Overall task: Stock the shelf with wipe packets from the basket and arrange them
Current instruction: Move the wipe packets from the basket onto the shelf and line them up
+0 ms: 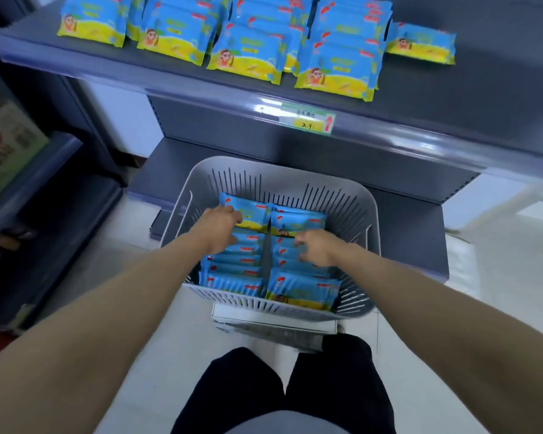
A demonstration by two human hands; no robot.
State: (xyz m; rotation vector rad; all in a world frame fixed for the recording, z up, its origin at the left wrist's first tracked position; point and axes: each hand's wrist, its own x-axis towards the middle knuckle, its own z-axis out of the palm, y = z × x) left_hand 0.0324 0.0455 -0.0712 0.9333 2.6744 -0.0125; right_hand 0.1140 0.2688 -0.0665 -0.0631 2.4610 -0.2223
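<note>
The grey shelf ran across the top of the view. Its right half lay bare back from the front edge, while its left half was taken up by stock. Beneath it a lower shelf projected forward, its front edge just behind the basket. Pale floor lay open on both sides of the person's legs, and another shelving unit closed off the left side. The white slatted basket sat on a white box in front of the lower shelf, near the person's knees. On the shelf, the stocked packets stood in four overlapping rows that ran back from the front edge, and one single packet lay apart to their right, farther back. Inside the basket, the wipe packets stood on edge in two rows, side by side, filling it from the near wall almost to the far wall, with a narrow gap between the rows. The left hand reached into the left row, its fingers curled over the top edge of the farthest packet there. The right hand was down on the right row with its fingers bent among the packets; blur hid whether it gripped one. A price label sat on the shelf's front edge, above the basket.
</note>
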